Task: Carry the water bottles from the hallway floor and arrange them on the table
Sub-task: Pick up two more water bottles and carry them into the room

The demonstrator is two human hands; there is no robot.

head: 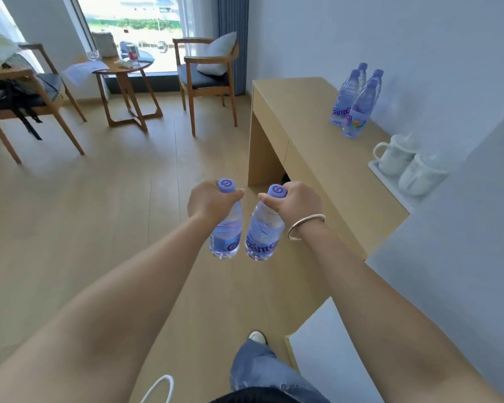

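Observation:
My left hand (pixel 208 200) grips the neck of a clear water bottle (pixel 227 232) with a purple cap. My right hand (pixel 296 202) grips the neck of a second water bottle (pixel 264 234) of the same kind. Both bottles hang upright side by side above the wooden floor, just left of the light wooden table (pixel 306 132). At the table's far end, by the wall, several more water bottles (pixel 355 103) stand in a tight cluster.
Two white lidded mugs (pixel 410 167) stand on a tray on the table's near right. Two wooden chairs (pixel 207 80) and a small round side table (pixel 122 71) stand by the window. A white wall corner (pixel 448 257) juts out on the right.

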